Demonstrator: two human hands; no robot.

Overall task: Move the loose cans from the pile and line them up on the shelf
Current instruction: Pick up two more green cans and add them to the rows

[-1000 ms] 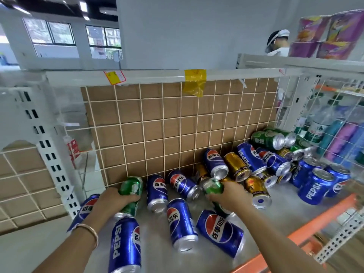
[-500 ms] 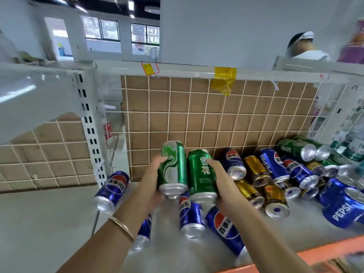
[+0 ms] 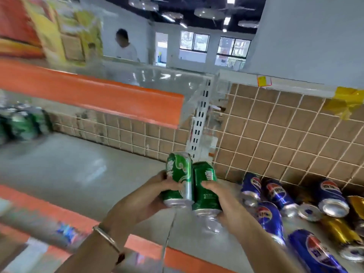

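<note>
Blue and gold cans (image 3: 275,196) lie heaped at the right of the grey shelf (image 3: 69,174). Above it, the left hand (image 3: 157,194) grips a lighter green can (image 3: 178,174) and the right hand (image 3: 222,201) a darker green can (image 3: 206,186), the two touching side by side. Blurred green cans (image 3: 21,123) sit far left

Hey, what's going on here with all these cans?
A person is sorting cans on a grey shelf. The left hand grips a light green can and the right hand grips a darker green can, held side by side above it. A pile of blue and gold cans lies loose at the right. Far left, a blurred group of green cans seems to stand there already.
</note>
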